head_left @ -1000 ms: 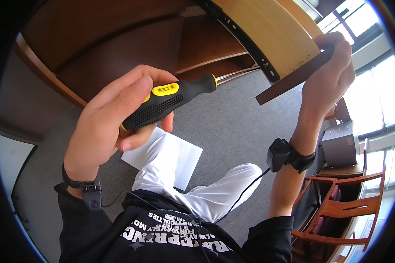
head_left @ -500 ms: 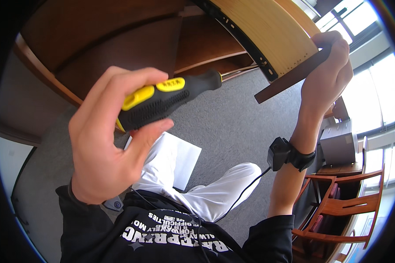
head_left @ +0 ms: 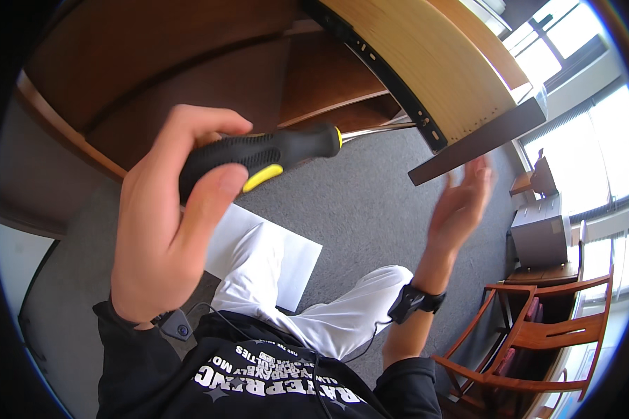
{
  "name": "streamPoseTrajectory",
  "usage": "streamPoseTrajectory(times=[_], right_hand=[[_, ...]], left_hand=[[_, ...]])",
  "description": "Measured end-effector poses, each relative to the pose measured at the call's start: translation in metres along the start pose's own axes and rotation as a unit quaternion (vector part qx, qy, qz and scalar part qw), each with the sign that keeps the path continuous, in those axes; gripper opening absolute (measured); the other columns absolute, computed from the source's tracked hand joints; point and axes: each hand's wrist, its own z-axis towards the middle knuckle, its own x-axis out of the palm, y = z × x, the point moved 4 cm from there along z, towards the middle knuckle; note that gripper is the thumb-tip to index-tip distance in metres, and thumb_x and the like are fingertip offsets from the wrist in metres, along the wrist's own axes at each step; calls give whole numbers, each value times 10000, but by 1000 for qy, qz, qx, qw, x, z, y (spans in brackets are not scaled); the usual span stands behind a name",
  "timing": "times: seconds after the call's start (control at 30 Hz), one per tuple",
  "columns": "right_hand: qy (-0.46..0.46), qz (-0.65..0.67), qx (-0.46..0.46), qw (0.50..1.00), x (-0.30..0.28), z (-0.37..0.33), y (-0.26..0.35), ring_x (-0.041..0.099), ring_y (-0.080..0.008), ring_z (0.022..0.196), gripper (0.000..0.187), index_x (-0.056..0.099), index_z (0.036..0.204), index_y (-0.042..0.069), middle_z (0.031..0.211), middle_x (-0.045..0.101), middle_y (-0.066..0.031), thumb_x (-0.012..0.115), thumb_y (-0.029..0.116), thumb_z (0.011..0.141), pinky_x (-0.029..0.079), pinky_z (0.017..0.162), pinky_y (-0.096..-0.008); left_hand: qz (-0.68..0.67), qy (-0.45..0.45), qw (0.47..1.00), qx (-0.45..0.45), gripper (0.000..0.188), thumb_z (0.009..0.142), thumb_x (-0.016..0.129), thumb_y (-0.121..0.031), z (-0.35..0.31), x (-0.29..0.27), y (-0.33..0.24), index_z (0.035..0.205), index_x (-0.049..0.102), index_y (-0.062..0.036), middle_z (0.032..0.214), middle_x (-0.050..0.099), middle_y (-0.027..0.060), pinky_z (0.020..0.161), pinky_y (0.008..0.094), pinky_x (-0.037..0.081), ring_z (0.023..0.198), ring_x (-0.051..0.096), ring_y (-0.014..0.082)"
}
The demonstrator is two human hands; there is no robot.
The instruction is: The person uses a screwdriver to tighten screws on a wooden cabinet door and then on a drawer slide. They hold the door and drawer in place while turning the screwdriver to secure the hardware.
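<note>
the left hand [head_left: 164, 230] is wrapped around a black and yellow screwdriver [head_left: 258, 150]; its tip is at the black rail [head_left: 388, 75] on the wooden drawer [head_left: 433, 63]; the right hand [head_left: 461, 202], fingers apart, is just beside the dark front [head_left: 479, 142].

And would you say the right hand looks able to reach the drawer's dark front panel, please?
Probably yes: the right hand seems empty, close below the dark front panel, nothing visibly between.

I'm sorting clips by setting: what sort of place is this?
Probably an office or study, judging by the reddish-brown wooden chair, the grey box-shaped cabinet and the dark-fronted pale wooden drawer.
</note>
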Motion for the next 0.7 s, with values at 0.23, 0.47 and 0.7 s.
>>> streamPoseTrajectory(times=[0.23,0.47,0.7], right_hand=[[104,413,249,870,17,-41,-50,330,-354,1387,602,346,1393,-59,1436,375,-239,491,376,1002,347,1132,-435],[136,552,192,800,39,-32,-33,547,-249,1217,372,534,1236,-15,1271,592,-154,466,285,1025,451,1036,-341],[53,601,214,768,48,-34,-36,534,-254,1167,233,558,1162,-65,1190,583,-189,530,69,973,449,1081,-344]], left_hand=[[12,24,996,91,464,753,632,-71,-3,5,6,1173,442,-19,1105,466,117,815,254,458,944,508,164],[30,25,984,177,462,778,635,-16,-8,4,11,1194,433,-16,1129,446,146,858,280,476,990,507,190],[43,17,981,190,468,806,687,-59,-11,3,9,1208,450,-16,1135,454,152,843,290,495,985,519,199]])
